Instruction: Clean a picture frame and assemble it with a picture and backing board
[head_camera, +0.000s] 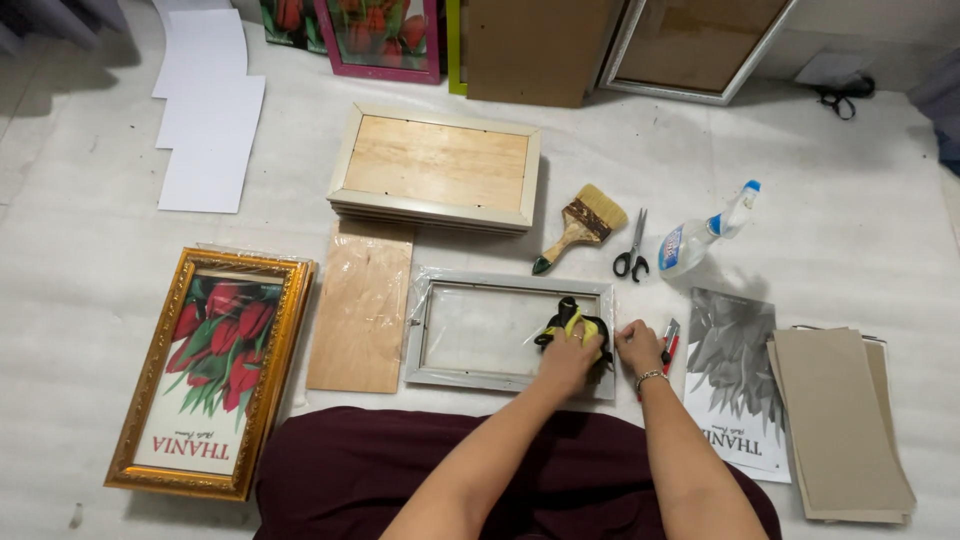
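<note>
A silver-grey picture frame (500, 284) lies face down on the white floor covering in front of me, with plastic wrap around its edges. My left hand (568, 360) grips a yellow and black hand tool (573, 322) pressed against the inside of the frame's right side. My right hand (637, 347), a bracelet on its wrist, rests with its fingertips on the frame's right edge. A small red and black cutter (670, 342) lies just right of that hand.
A plywood backing board (360, 310) lies left of the frame, and a gold frame with a tulip print (160, 350) further left. Behind are stacked frames (435, 165), a paintbrush (583, 225), scissors (632, 250) and a spray bottle (700, 235). A grey print (730, 370) and cardboard sheets (840, 420) lie right.
</note>
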